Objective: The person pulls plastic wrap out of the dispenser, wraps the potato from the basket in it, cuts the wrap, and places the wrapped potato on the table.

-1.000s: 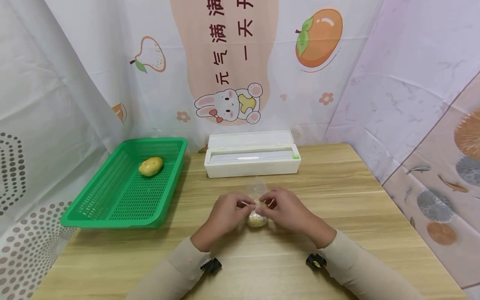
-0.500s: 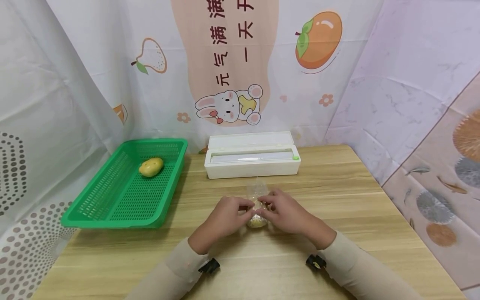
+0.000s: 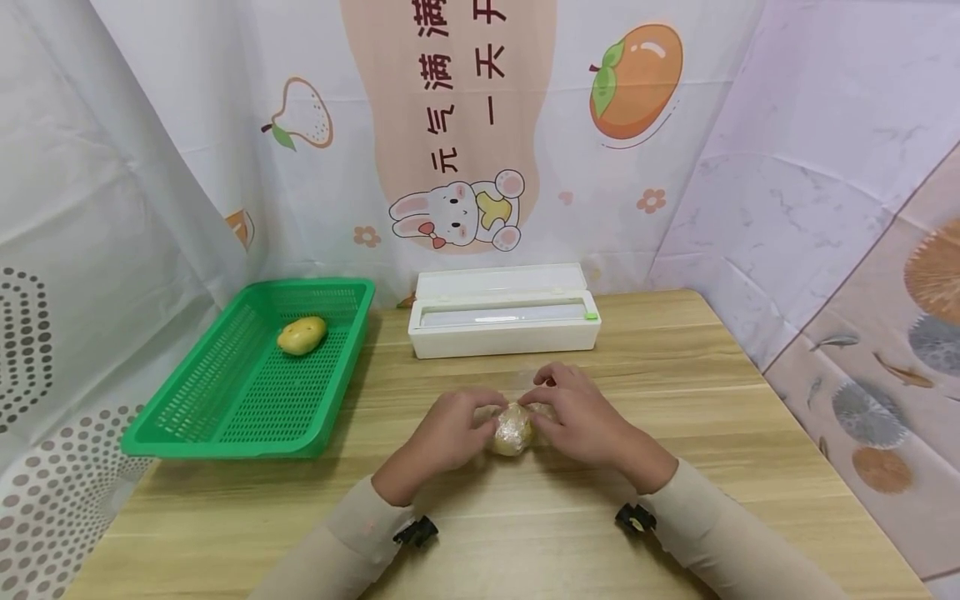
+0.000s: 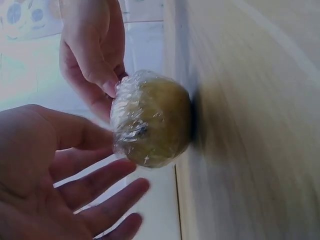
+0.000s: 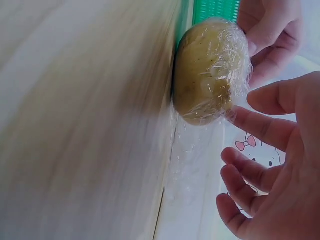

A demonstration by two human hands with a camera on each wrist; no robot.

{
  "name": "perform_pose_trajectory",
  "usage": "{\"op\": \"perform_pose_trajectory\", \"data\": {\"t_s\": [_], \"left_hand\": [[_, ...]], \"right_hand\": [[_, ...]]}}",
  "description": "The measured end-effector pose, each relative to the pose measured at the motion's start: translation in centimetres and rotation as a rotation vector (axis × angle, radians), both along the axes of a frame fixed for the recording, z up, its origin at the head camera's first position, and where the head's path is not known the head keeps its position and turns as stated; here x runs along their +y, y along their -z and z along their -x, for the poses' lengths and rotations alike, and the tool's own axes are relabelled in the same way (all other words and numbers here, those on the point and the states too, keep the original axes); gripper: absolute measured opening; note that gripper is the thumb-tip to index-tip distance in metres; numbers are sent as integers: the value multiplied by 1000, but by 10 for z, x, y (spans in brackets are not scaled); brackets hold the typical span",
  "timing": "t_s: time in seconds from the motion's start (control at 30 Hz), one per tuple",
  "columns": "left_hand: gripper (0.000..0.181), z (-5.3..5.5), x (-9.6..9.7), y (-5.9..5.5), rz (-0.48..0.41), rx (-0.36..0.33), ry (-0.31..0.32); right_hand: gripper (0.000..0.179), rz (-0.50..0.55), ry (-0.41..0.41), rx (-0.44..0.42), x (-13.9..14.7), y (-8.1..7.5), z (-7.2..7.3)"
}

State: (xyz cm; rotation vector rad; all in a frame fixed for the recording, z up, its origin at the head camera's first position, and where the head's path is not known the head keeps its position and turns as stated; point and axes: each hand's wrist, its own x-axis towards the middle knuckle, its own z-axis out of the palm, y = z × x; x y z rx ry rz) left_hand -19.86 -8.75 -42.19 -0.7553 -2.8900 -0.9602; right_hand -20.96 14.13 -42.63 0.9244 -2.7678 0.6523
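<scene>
Between the two hands a potato (image 3: 513,432) wrapped in crinkled cling film lies on the wooden table. My left hand (image 3: 452,429) is at its left side, thumb and forefinger tips pinching the film while the other fingers spread loosely. On the opposite side is my right hand (image 3: 583,421); its forefinger tip touches the wrapped potato (image 5: 207,75) at one end, the thumb stands slightly apart, and the remaining fingers are loosely bent. A loose clear flap of cling film (image 5: 186,157) trails from the potato beside the right hand. The fingers partly cover this flap in the head view.
Behind the hands stands a white cling film box (image 3: 504,340), its lid raised and the roll visible inside. To the left is a green plastic basket (image 3: 318,443) with one unwrapped potato (image 3: 302,335) in it. Printed curtains (image 3: 315,208) hang around the table (image 3: 720,400).
My hands have moved slightly apart, exposing more of the wrapped potato. The film flap that stood up behind it now lies toward the right hand.
</scene>
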Motion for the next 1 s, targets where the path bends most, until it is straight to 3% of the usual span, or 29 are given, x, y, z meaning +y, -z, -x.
{"op": "perform_pose_trajectory", "data": {"t_s": [0.2,0.3,0.47,0.67,0.83,1.0], "left_hand": [[36,-7,6,1,119,149,-51],[45,-9,7,1,149,134,-69],[40,-9,7,1,141,94,-59],[35,-7,3,-2,151,95,-12],[37,-5,0,-4,154,115,26],[37,-2,-1,-2,161,191,36]], "right_hand": [[21,16,-39,12,2,-1,5],[21,22,0,14,4,-3,9],[17,14,89,53,12,-6,15],[20,48,-35,13,17,-9,18],[21,62,-142,-100,21,-7,21],[24,67,-175,-219,26,-5,24]]}}
